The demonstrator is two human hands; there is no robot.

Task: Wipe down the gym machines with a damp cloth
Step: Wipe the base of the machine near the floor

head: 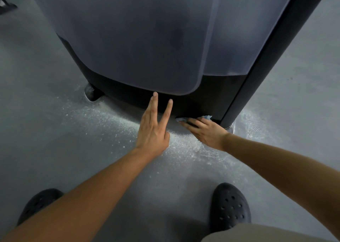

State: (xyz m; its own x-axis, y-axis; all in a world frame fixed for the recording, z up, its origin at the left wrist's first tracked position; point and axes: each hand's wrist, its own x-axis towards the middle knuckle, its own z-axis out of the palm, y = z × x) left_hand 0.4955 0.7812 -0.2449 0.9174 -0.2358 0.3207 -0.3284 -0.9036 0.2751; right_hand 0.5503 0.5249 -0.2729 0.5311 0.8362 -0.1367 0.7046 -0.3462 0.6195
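A gym machine (147, 39) with a grey translucent shroud and a black base (211, 98) fills the upper view. My right hand (206, 131) presses a light blue cloth (207, 117) against the bottom edge of the black base, near its right corner post. Only small bits of the cloth show past my fingers. My left hand (153, 129) holds nothing; its fingers are spread and extended, tips resting against the lower rim of the shroud, just left of the right hand.
The grey speckled floor (73, 131) surrounds the machine. A black rubber foot (92, 92) supports the base at the left. A dark vertical post (276, 58) runs up the right side. My black clogs (230, 206) stand near the bottom edge.
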